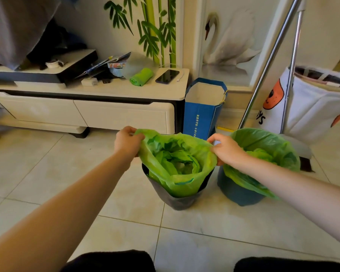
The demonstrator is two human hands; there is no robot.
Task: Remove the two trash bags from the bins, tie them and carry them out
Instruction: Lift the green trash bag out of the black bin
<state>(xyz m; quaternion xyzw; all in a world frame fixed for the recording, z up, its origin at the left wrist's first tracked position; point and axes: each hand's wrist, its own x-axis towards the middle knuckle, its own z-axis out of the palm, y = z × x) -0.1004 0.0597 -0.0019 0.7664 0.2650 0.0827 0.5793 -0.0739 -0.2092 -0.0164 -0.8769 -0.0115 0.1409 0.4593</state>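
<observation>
Our knees frame the tiled floor [126, 203]; our left hand [127, 141] and right hand [227, 149] pinch opposite rim edges of the green bag [177, 163], partly lifted from the dark bin [177, 201]. Just right, the second bag [263, 142] lines the blue bin [238, 193].

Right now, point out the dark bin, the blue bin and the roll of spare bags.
dark bin [177, 201], head view, front wall below the bag.
blue bin [238, 195], head view, bare lower wall.
roll of spare bags [141, 77], head view, middle of the roll on the cabinet.
</observation>
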